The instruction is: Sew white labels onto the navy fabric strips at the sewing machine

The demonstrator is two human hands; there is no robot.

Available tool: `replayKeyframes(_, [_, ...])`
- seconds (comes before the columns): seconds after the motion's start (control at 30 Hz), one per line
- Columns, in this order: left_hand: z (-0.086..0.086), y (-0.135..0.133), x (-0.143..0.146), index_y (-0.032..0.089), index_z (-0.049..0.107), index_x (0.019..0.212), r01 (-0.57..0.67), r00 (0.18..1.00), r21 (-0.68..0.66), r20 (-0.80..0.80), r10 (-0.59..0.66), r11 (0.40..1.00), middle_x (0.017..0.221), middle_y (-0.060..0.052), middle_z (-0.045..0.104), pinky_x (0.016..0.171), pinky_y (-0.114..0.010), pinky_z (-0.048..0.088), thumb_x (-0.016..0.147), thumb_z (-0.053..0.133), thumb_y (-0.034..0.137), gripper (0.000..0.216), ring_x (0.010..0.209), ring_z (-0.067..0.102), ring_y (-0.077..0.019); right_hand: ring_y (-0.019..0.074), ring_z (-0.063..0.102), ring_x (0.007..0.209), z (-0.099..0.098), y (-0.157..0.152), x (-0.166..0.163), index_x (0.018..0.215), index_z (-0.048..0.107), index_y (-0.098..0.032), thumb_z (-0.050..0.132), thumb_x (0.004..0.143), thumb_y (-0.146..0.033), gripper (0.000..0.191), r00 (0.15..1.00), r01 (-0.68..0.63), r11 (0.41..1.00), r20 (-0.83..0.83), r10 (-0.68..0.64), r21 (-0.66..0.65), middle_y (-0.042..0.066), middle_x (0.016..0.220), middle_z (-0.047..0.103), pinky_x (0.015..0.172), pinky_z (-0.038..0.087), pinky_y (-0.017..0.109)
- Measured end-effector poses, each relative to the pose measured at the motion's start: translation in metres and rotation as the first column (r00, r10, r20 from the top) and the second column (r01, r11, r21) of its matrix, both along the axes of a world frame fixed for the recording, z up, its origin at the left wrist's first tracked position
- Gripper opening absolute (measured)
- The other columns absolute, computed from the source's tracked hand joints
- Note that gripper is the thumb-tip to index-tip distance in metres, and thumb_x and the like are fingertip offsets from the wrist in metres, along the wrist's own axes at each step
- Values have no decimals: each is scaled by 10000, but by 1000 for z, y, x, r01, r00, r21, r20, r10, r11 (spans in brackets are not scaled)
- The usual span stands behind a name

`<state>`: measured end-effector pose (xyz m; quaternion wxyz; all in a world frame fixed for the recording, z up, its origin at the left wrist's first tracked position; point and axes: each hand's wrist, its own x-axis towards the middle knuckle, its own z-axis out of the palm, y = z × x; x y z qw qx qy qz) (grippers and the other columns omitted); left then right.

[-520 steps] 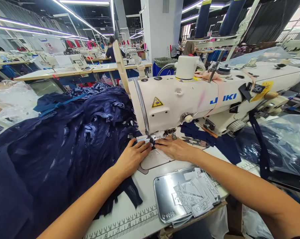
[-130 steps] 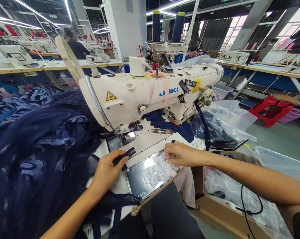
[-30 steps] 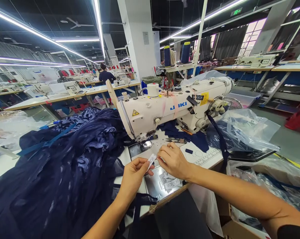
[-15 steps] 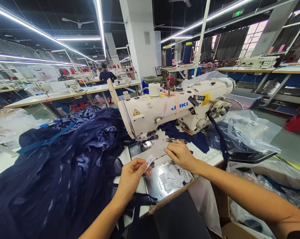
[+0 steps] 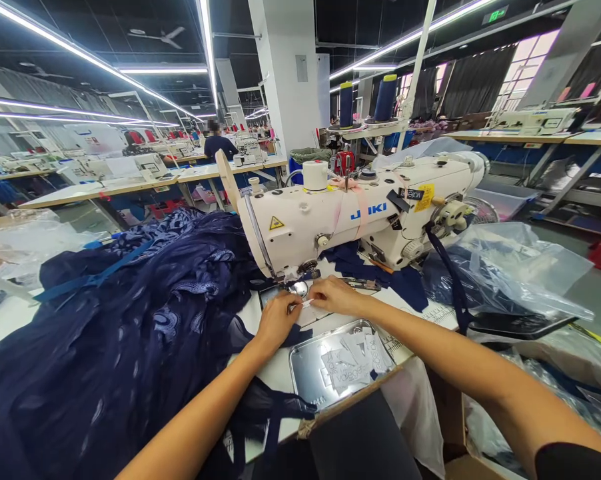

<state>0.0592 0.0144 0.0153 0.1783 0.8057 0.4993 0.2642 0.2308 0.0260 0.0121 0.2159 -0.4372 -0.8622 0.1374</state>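
Observation:
A small white label (image 5: 307, 303) is stretched between my two hands, just in front of the needle area of a white sewing machine (image 5: 300, 220). My left hand (image 5: 279, 317) pinches its left end. The fingers of my right hand (image 5: 336, 297) are closed on the other end. Below them, a shiny metal plate (image 5: 305, 363) bears several loose printed labels (image 5: 350, 367). Dark scissors or snips (image 5: 363, 284) lie behind my right hand. Dark navy fabric (image 5: 145, 333) is heaped to the left, and a strip of it reaches toward my left wrist.
Navy fabric scraps (image 5: 405, 283) lie under the machine arm. At the right are clear plastic bags (image 5: 520, 267) and a dark phone-like slab (image 5: 520, 320). Navy thread cones (image 5: 385, 99) stand behind. A person (image 5: 218, 143) sits at a far table.
Both hands have moved up toward the needle area and come together. My right hand has joined the left on the label, which only the left held before. The view has shifted slightly.

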Motion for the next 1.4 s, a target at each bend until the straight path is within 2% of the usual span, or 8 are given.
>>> replayKeyframes(0.07, [-6,1,-2,196,671,761,-2,999,27,-33,3,1000,725,-21,585,598,-252,400,735,488,177,186,585,518,-138,128,506,640,-3,2,-3,690,589,-154,578,746,-94,83,999,-23,998,46,20,61,-1,682,583,647,307,261])
replayKeyframes(0.23, [-15,0,-5,191,639,961,7,998,51,-62,-4,999,828,-46,578,680,-287,451,728,515,162,266,689,554,-168,146,528,684,-13,2,-4,773,597,-155,545,799,-134,62,993,-49,978,112,27,203,31,766,619,693,283,293])
replayKeyframes(0.47, [-14,-4,0,181,569,1080,11,997,-26,-71,-13,1000,942,-62,560,655,-303,455,745,496,166,343,607,526,-141,152,538,716,-16,2,-5,813,589,-144,533,816,-139,56,992,-40,981,121,17,191,32,790,622,702,274,300])
replayKeyframes(1.0, [-19,-1,3,170,533,878,53,999,52,-13,-52,997,710,17,529,532,-229,398,694,473,70,218,498,459,-95,143,525,720,-9,-2,-4,823,601,-136,527,822,-137,75,991,-28,993,134,13,111,35,806,617,708,264,286])
replayKeyframes(1.4, [-21,-3,1,163,554,953,182,982,140,-65,-175,973,849,-33,569,535,-222,430,760,426,77,247,556,502,-96,155,535,730,-8,-2,-4,808,588,-128,526,813,-135,63,988,-11,994,156,-6,110,45,812,622,694,256,280])
